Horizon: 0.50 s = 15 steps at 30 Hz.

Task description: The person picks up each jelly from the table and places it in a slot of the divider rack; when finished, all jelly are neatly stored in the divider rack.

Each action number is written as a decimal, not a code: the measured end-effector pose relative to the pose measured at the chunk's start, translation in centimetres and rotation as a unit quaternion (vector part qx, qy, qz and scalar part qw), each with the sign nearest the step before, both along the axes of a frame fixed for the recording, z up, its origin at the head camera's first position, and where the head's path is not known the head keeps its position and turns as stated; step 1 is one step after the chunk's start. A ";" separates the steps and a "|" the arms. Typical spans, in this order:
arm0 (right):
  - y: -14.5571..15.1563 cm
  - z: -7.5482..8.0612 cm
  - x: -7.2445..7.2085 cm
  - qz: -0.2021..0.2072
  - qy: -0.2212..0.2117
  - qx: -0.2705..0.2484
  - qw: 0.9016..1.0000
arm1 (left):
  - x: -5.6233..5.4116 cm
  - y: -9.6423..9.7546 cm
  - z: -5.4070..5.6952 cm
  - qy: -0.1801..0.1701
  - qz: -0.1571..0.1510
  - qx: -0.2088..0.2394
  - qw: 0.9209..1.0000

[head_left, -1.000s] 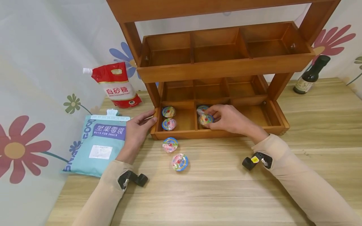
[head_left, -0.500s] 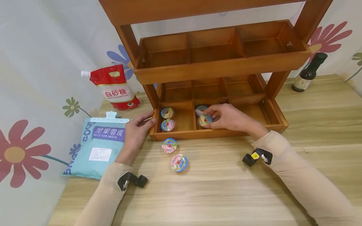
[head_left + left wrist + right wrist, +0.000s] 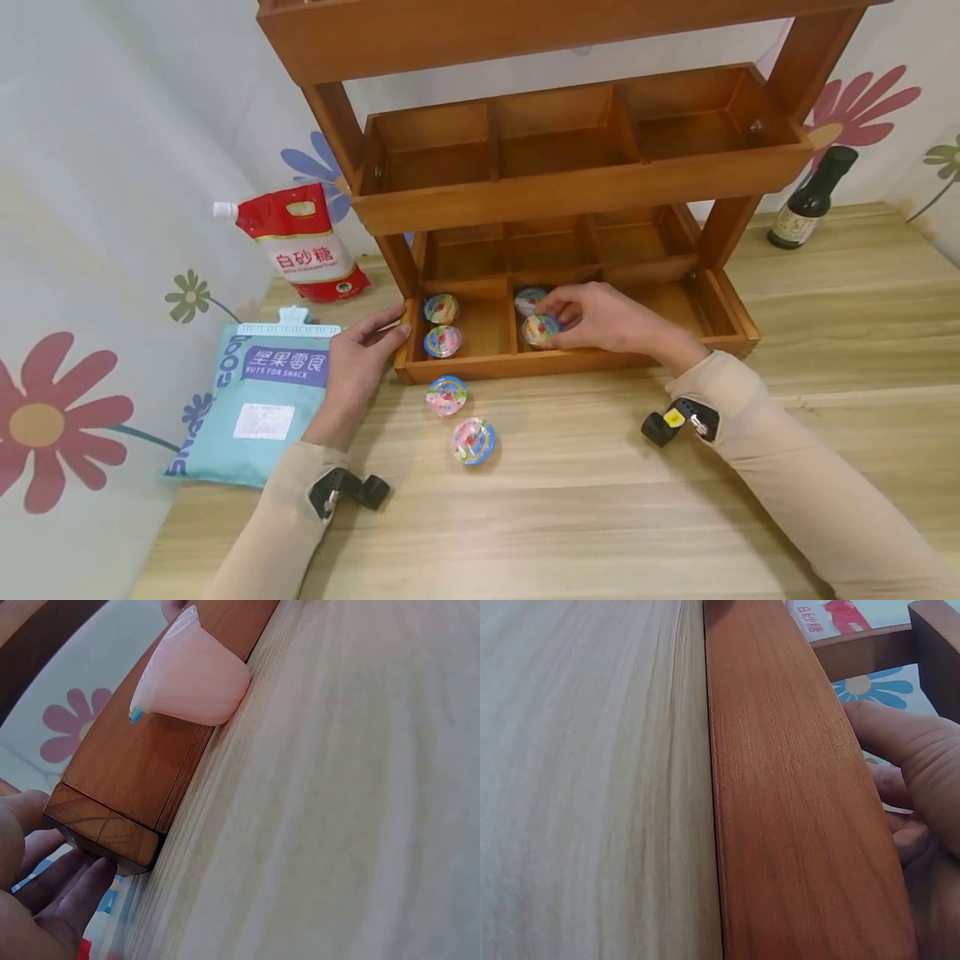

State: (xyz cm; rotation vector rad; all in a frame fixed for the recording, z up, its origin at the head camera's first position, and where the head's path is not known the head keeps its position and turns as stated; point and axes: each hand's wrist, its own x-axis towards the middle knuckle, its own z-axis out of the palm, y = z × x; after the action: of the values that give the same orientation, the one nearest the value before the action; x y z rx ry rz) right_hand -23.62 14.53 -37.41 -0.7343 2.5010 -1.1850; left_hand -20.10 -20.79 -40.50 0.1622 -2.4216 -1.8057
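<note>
Four cups (image 3: 442, 341) lie in the left and middle front compartments of the shelf (image 3: 570, 193), two before its front-left corner. A bag (image 3: 255, 387) lies left, a bottle (image 3: 807, 204) near the back-right corner of the table (image 3: 570, 517).

Just left of the left hand (image 3: 356, 371), the blue bag (image 3: 243, 398) reads "坚果零食" and "NUTS FOR SNACK"; beyond that hand, the red-and-white pouch (image 3: 306, 243) reads "白砂糖". Past the right hand (image 3: 606, 321), print on the dark bottle (image 3: 812, 202) is too small to read.
</note>
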 end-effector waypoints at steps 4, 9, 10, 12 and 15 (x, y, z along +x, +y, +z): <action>-0.1 -0.1 0.1 0.005 0.007 0.006 1.000 | 0.2 0.0 -0.1 0.000 0.001 -0.001 1.000; -0.1 -0.1 0.1 0.007 0.018 0.011 1.000 | 0.2 0.0 0.0 0.003 0.003 -0.008 1.000; -0.1 -0.1 0.1 0.007 0.018 0.012 1.000 | 0.2 0.0 0.1 0.003 0.003 -0.010 1.000; 0.0 -0.1 0.1 0.008 0.019 0.015 1.000 | 0.2 0.1 0.1 0.002 0.004 -0.013 1.000; 0.0 -0.1 0.1 0.009 0.021 0.018 1.000 | 0.3 0.0 0.1 0.000 0.004 -0.014 1.000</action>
State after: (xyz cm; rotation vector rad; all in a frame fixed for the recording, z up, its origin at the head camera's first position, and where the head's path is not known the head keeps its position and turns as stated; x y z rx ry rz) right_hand -23.52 14.50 -37.54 -0.7796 2.5371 -1.1275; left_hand -19.81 -20.74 -40.35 0.1697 -2.4400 -1.7677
